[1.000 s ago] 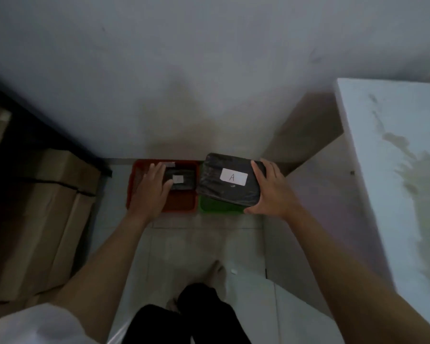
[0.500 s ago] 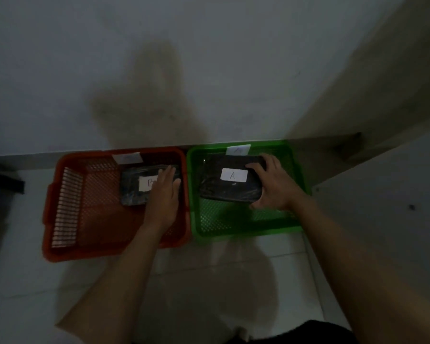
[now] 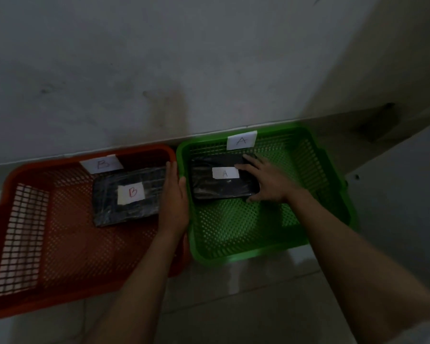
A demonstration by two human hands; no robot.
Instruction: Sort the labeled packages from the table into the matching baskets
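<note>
A black wrapped package marked B lies flat in the red basket, which carries a paper tag B on its back rim. My left hand rests edge-on beside that package's right end, fingers straight and holding nothing. A black package marked A sits toward the back of the green basket, tagged A. My right hand grips this package's right end, fingers on top and thumb at its near edge.
Both baskets stand side by side on a tiled floor against a grey wall. A pale vertical panel rises close to the right of the green basket.
Both packages have gone down into their baskets as the view came closer. My left hand has slid off package B to its right side. My right hand still holds package A.
</note>
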